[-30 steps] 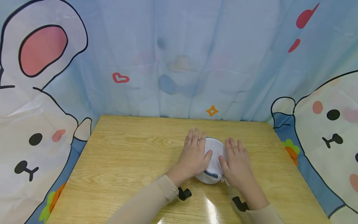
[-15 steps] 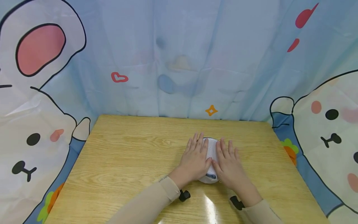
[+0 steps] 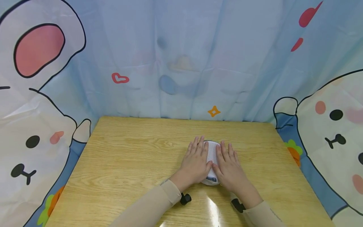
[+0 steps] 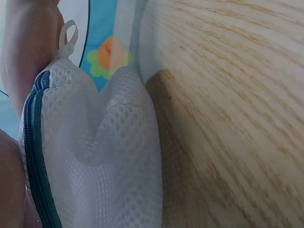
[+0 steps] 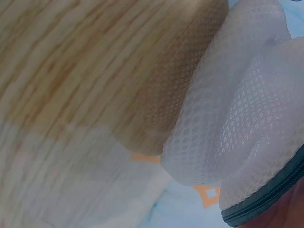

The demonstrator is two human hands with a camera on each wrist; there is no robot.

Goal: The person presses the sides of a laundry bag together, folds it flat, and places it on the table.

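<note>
On the L, lotsa room on the table [image 3: 124,160] to the edge; then L hand [image 3: 195,163], fingers straight, on white mesh bag [image 3: 212,154] (bit R of ctr), R hand [image 3: 229,167] same on bag's R side, less room to R edge.

Left hand [image 3: 195,164] beside right hand [image 3: 230,168], fingers [image 3: 200,146] straight, thumbs [image 3: 208,166] nearly touching

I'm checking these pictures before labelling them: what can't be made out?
Head view: much of the top of the white mesh bag, covered by the left hand and right hand.
Head view: the dark marking on the left sleeve, too small to read.
Left wrist view: the rest of the teal zipper, cut off by the bottom edge.
</note>
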